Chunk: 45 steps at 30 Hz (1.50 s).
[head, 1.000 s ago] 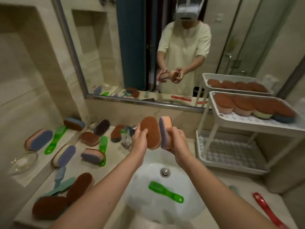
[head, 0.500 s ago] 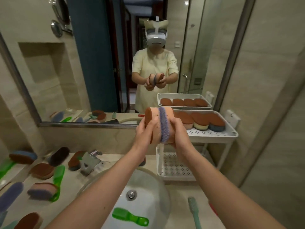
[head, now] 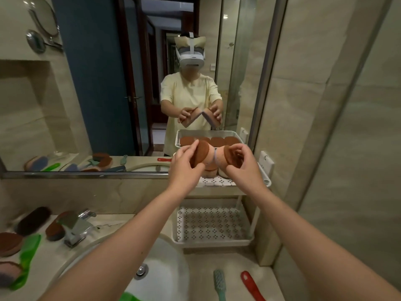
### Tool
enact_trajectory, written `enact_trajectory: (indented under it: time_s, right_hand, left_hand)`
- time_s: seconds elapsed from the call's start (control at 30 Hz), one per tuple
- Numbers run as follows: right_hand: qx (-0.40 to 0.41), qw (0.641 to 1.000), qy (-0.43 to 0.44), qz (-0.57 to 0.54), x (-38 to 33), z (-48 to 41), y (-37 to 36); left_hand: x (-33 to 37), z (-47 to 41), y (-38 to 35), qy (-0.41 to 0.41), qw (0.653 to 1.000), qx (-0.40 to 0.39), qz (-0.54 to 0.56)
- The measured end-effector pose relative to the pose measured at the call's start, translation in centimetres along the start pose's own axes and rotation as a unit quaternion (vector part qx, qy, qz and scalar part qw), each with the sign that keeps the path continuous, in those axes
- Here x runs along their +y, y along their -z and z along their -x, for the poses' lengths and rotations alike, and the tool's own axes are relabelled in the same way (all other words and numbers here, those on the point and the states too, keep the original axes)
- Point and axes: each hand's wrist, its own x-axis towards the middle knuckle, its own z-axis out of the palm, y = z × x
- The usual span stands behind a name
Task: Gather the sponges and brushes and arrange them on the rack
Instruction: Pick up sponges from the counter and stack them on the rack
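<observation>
Over the top shelf of the white two-tier rack (head: 265,181) I hold two oval sponges, brown on one face and peach behind. My left hand (head: 184,166) grips the left sponge (head: 202,154); my right hand (head: 240,165) grips the right sponge (head: 229,157). Their far ends touch and the brown faces splay outward. Other sponges (head: 209,171) on the top shelf are mostly hidden behind my hands. The lower shelf (head: 211,224) holds nothing.
Below me is a white basin (head: 165,276) with a green brush (head: 132,297) in it. A chrome tap (head: 77,228) stands left, among brown sponges (head: 32,220) and a green brush (head: 27,257). A teal brush (head: 220,283) and a red brush (head: 252,286) lie on the counter front right. A mirror covers the wall ahead.
My view swung right from the basin to the rack. Both hands carried the two sponges, pressed together, out over the top shelf and have now tilted them apart.
</observation>
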Motion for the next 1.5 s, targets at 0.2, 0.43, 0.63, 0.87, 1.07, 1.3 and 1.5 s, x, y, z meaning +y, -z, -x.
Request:
enact_trajectory:
  time_s: [0.2, 0.43, 0.63, 0.87, 1.07, 1.3, 1.5]
  right_hand:
    - [-0.034, 0.983, 0.014, 0.183, 2.8, -0.8, 0.7]
    - [-0.048, 0.96, -0.021, 0.275, 4.7, -1.1, 0.0]
    - [-0.058, 0.951, -0.017, 0.303, 6.0, -0.5, -0.5]
    - [-0.025, 0.976, 0.058, 0.208, 5.6, 0.9, -1.0]
    - [0.0, 0.988, 0.133, 0.072, 2.7, 2.8, -4.3]
    - [-0.079, 0.987, 0.139, -0.024, -0.7, 5.1, -11.3]
    - [-0.229, 0.972, 0.039, 0.013, 0.5, 6.2, -19.0]
  left_hand:
    - [-1.9, -0.3, -2.1, -0.05, 0.967, -0.045, -0.245]
    - [-2.7, 0.5, -3.8, -0.036, 0.944, -0.103, -0.313]
    - [-3.0, 1.1, -4.0, -0.061, 0.939, -0.118, -0.316]
    - [-2.7, 1.5, -3.1, -0.064, 0.967, -0.092, -0.228]
    - [-3.0, 4.1, -0.4, -0.051, 0.996, 0.058, -0.05]
    - [-7.1, 7.1, 5.3, 0.03, 0.988, 0.147, -0.026]
    - [-14.2, 7.5, 8.8, 0.158, 0.979, 0.13, 0.01]
